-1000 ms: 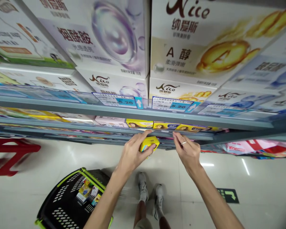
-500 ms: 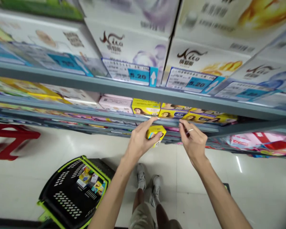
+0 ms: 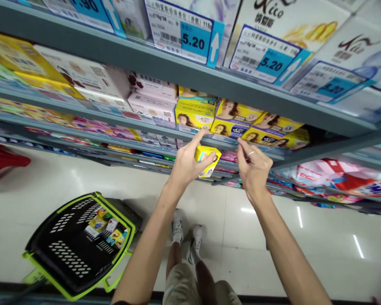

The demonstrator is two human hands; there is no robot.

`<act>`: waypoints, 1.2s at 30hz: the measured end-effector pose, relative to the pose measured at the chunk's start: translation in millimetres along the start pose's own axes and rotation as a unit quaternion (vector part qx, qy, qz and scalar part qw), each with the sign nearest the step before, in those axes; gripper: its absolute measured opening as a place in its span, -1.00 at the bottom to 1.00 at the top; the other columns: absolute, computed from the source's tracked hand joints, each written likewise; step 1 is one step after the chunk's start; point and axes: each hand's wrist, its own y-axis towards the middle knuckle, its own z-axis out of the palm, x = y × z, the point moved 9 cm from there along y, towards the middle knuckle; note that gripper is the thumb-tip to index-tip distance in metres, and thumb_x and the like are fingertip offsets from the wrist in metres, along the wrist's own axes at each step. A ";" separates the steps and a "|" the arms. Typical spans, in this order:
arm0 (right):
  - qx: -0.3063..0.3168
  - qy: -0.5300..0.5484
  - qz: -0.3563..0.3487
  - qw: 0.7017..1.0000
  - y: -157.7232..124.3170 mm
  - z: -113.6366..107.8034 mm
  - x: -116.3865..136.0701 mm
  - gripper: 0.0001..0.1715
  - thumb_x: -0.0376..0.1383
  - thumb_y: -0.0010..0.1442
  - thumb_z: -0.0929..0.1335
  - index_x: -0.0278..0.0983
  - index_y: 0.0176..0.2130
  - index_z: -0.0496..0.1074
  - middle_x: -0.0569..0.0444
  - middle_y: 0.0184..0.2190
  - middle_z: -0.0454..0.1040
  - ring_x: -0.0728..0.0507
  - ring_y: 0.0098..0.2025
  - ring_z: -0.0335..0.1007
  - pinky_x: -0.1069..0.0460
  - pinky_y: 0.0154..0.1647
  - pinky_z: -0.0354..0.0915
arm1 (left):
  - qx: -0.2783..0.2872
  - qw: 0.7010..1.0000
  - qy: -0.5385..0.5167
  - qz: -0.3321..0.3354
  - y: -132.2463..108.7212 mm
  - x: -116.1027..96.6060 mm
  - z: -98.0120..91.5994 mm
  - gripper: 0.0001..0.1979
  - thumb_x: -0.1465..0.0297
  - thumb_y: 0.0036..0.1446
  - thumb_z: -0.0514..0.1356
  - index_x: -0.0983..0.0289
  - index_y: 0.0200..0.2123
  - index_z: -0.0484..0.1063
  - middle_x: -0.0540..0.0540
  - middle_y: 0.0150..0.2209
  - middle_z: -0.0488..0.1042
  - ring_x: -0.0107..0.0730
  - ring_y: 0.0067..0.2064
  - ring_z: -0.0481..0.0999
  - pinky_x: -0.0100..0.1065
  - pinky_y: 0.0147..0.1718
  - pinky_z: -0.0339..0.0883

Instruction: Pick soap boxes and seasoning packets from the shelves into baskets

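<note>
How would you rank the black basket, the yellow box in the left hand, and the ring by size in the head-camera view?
From largest to smallest:
1. Black basket
2. Yellow box in the left hand, partly covered
3. Ring on the right hand

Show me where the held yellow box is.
In the head view, the yellow box is near the centre, gripped in the left hand, pictured below the shelved yellow boxes and left of the right hand.
</note>
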 end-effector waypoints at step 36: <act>-0.037 -0.107 -0.087 0.990 34.1 -29.4 43.9 -0.34 -0.28 0.43 0.41 -0.09 0.44 0.37 -0.13 0.41 0.39 -0.37 0.28 0.55 -0.06 -0.04 0.67 | 0.032 0.998 -0.016 -0.043 -4.1 11.9 6.2 -0.31 0.25 0.27 0.37 0.12 0.41 0.28 -0.01 -0.11 0.62 -0.48 -0.29 0.48 -0.47 -0.19 0.34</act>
